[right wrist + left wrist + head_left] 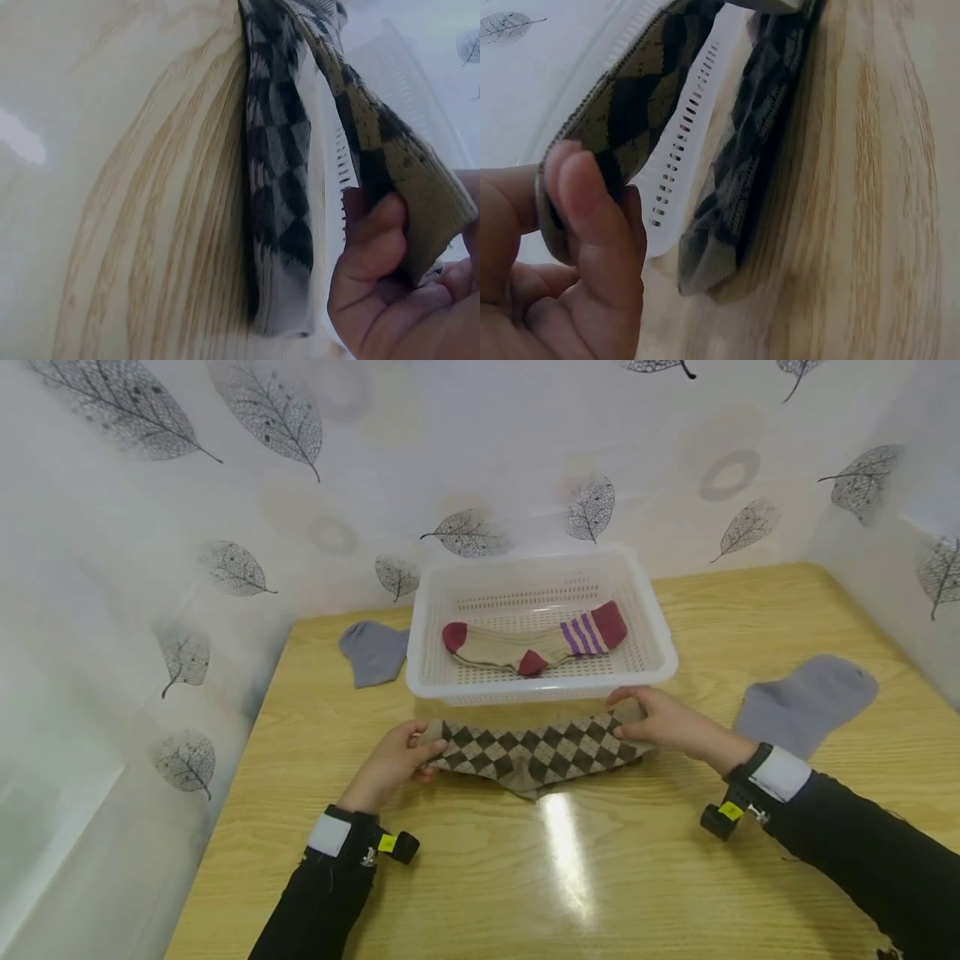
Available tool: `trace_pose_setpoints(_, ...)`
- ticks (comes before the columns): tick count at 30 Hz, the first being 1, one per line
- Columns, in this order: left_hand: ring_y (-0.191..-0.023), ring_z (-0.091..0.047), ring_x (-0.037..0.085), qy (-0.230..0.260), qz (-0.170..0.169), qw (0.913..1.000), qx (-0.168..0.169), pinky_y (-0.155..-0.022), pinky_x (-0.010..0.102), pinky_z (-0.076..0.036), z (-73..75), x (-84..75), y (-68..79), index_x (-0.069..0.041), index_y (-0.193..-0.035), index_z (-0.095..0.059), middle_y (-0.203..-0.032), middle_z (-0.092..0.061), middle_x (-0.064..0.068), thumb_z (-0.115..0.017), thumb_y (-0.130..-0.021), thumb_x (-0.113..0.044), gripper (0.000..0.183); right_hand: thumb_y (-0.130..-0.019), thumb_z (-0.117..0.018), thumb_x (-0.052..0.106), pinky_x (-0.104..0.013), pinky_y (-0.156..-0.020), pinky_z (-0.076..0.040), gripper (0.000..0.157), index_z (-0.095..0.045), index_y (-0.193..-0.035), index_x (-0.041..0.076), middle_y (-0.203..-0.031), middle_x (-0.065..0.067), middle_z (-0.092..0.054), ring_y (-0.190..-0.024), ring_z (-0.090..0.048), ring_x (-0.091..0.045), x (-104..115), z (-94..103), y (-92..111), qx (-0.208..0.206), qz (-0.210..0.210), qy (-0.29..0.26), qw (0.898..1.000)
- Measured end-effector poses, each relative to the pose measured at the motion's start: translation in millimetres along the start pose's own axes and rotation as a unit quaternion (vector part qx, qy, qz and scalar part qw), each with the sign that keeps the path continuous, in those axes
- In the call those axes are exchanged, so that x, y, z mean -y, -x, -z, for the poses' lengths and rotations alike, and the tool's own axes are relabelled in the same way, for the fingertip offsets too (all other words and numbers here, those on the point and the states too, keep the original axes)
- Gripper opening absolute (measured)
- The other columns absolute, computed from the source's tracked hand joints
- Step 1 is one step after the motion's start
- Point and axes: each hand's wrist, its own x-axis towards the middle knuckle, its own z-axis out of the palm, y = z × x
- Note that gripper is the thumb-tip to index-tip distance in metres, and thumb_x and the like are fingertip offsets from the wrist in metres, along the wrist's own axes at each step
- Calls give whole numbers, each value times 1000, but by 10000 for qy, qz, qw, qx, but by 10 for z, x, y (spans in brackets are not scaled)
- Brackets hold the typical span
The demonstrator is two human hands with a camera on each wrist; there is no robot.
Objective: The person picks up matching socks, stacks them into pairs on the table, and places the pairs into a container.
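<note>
At the far left of the wood-grain tabletop (465, 868), a small grey sock (372, 653) lies flat, just beside the left wall of the basket. To its right and nearer the person, the left hand (392, 760) pinches the left end of the upper argyle sock (577, 747) between thumb and fingers. The upper argyle sock spans the gap between both hands, with its heel pointing toward the person. The wrist views show its held ends raised off the tabletop. The lower argyle sock (279, 180) lies on the tabletop beneath it, nearer the person than the raised ends. Contact between the two at mid-length cannot be determined.

Behind the argyle socks stands the white perforated basket (540, 685). Inside it, a beige sock (510, 646) with a burgundy toe, heel and cuff and purple stripes lies lengthwise.

Farther right, the right hand (667, 722) pinches the right end of the upper argyle sock, thumb opposing fingers, near the basket's front right corner. At the far right, a larger grey sock (810, 702) lies on the tabletop, just beyond the right wrist.
</note>
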Motion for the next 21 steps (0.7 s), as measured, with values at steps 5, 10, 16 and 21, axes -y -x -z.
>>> trace_pose_setpoints(5, -56, -47, 11, 363, 44, 9981, 493, -57, 28, -46, -5, -128, 63, -2, -118, -44, -83, -48, 7, -52, -90, -20, 33, -77, -66, 11, -41, -78, -39, 42, -49, -113, -3, -124, -22, -40, -103, -41, -32, -32, 90, 8, 146, 38, -125, 9998)
trace_pose_setpoints(10, -57, -48, 13, 94, 64, 9992, 393, -57, 30, -48, -33, -73, -38, -2, -120, -44, -80, -48, 8, -54, -89, -19, 37, -77, -66, 11, -36, -68, -42, 39, -51, -111, -1, -107, -18, -49, -87, -46, -28, -70, 107, -10, 155, -53, 155, 9997)
trace_pose_setpoints(16, -70, -55, 20, -1577, -116, 9871, -235, -58, 31, -50, -78, 45, -144, -1, -124, -44, -96, -54, 14, -61, -84, -17, 46, -76, -68, 15, -48, -78, -41, 42, -51, -112, 1, -110, -23, -52, -98, -49, -36, -133, -10, -45, 98, 37, 1179, 9930)
trace_pose_setpoints(21, -74, -54, 19, -2744, -497, 9586, -570, -58, 29, -45, -92, 37, -131, -4, -117, -51, -90, -57, 9, -63, -83, -23, 41, -75, -68, 13, -50, -79, -41, 45, -50, -113, 0, -108, -24, -54, -98, -50, -38, -129, -55, -32, 0, 91, 1598, 9871)
